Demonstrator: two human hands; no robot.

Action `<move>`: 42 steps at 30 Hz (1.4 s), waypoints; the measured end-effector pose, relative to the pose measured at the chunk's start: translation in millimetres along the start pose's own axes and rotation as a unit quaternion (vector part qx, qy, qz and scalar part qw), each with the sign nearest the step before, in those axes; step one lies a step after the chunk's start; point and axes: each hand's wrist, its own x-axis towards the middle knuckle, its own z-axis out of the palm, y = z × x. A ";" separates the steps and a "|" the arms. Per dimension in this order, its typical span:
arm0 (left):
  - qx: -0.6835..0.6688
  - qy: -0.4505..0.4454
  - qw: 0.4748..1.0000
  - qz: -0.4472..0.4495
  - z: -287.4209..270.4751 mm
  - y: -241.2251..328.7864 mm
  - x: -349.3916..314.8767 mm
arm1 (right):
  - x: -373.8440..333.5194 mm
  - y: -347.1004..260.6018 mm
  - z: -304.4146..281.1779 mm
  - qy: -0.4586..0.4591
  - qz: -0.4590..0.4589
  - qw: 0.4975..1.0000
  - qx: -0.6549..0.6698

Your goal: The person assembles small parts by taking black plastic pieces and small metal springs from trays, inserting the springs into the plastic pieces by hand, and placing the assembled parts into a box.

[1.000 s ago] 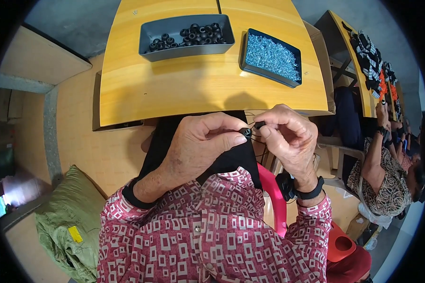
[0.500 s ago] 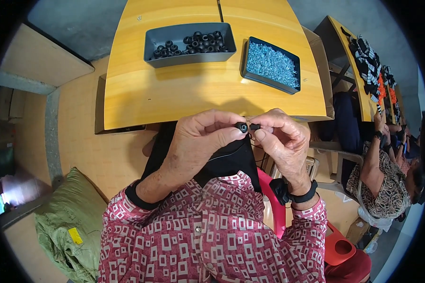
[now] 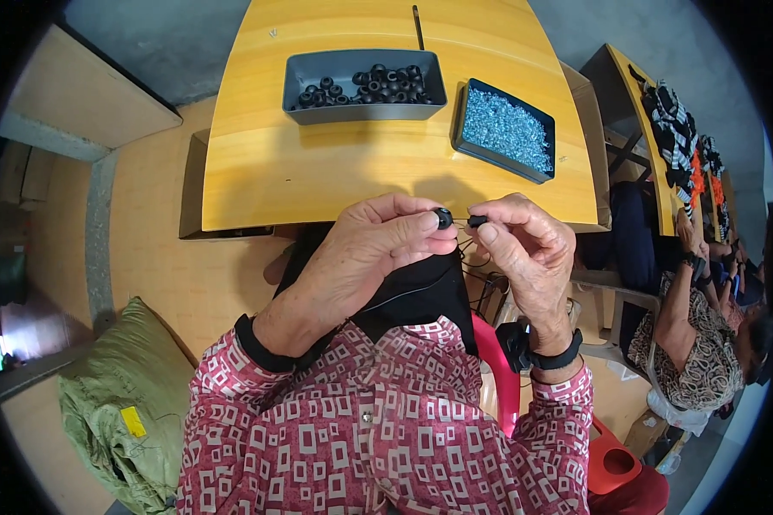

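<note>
My left hand [image 3: 368, 236] pinches a black round bead-like piece [image 3: 442, 218] between thumb and fingers, just past the table's near edge. Close by on its right, the thumb and forefinger of my right hand [image 3: 528, 253] grip a small black cylindrical piece [image 3: 477, 221]. A narrow gap separates the two pieces. Beyond my hands, a dark grey tray [image 3: 309, 64] holds many similar round black pieces [image 3: 391, 86] with holes. To its right, a smaller black tray [image 3: 465, 142] is filled with small shiny, pale blue-silver bits [image 3: 507, 129].
Both trays rest on a yellow wooden table [image 3: 258, 184]. A stuffed green sack [image 3: 124, 403] lies on the floor at the left. At the right, a person [image 3: 687, 335] sits by another table with black, white and orange items [image 3: 674, 129]. A red stool [image 3: 614, 463] is at lower right.
My hands have drawn slightly apart, widening the gap between the two black pieces. The round piece has turned in my left fingers. The table and trays appear shifted right and down as the view moved.
</note>
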 end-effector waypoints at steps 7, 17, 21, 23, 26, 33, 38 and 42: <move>0.016 0.018 1.000 0.009 -2.3 6.8 -1.5 | 27.2 13.1 1.8 0.013 -0.094 0.966 -0.242; -0.007 0.007 1.000 0.027 -10.6 9.3 -0.2 | 47.5 56.3 10.8 -0.058 -0.283 0.827 -0.482; 0.007 0.021 0.999 0.036 -8.9 11.1 0.5 | 46.3 53.5 10.1 -0.021 -0.315 0.863 -0.393; 0.017 0.027 0.999 0.037 -10.8 10.9 -1.0 | 37.9 31.5 9.0 0.005 -0.123 0.965 -0.230; 0.083 0.017 0.991 0.099 -5.9 11.1 -2.6 | 31.6 4.2 6.5 -0.005 -0.077 0.990 -0.115; 0.141 -0.003 0.979 0.146 5.0 10.4 -8.8 | 21.9 -10.8 10.1 -0.054 -0.048 0.997 -0.010; 0.122 -0.009 0.984 0.131 10.1 9.1 -10.8 | 21.2 -10.1 8.0 -0.047 -0.088 0.995 -0.021; 0.112 -0.021 0.985 0.133 12.9 10.2 -10.2 | 22.8 -10.7 4.3 -0.045 -0.102 0.993 -0.044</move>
